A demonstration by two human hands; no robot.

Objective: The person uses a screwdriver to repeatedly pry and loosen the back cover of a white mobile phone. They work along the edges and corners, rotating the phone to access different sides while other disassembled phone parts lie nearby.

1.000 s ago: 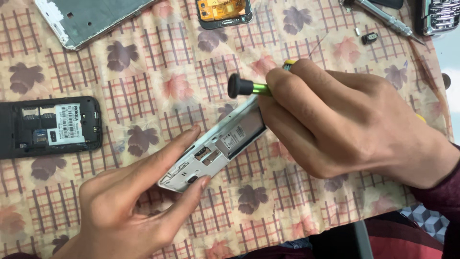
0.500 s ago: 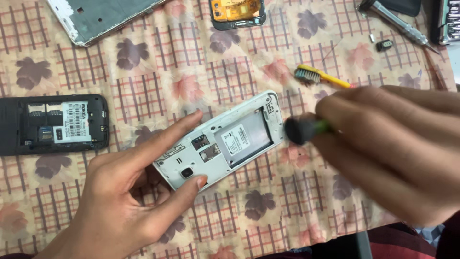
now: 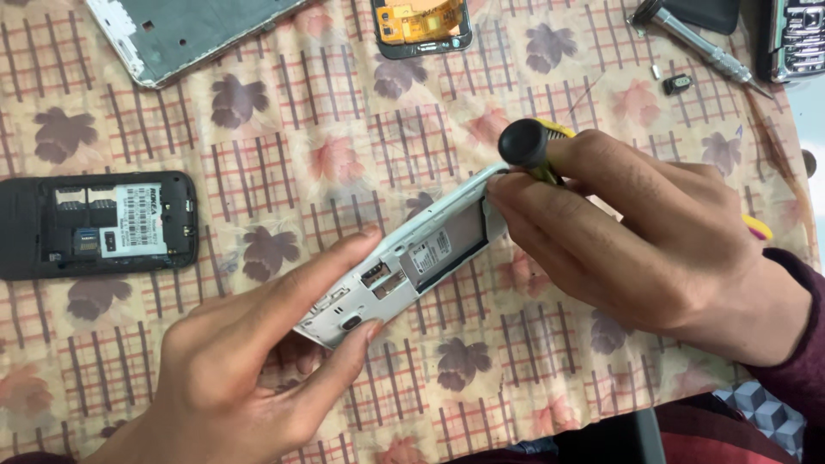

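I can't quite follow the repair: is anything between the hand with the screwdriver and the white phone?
Nothing visible. The right hand with the screwdriver already touches the upper end of the white phone; the left hand pinches its lower end. The black phone lies apart.

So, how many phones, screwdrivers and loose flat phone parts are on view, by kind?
Phones: 3 - white phone in the left hand, black phone, dark phone at the top right edge
Screwdrivers: 2 - held screwdriver in the right hand, steel screwdriver
Flat parts: 2 - grey frame, orange part
Total: 7
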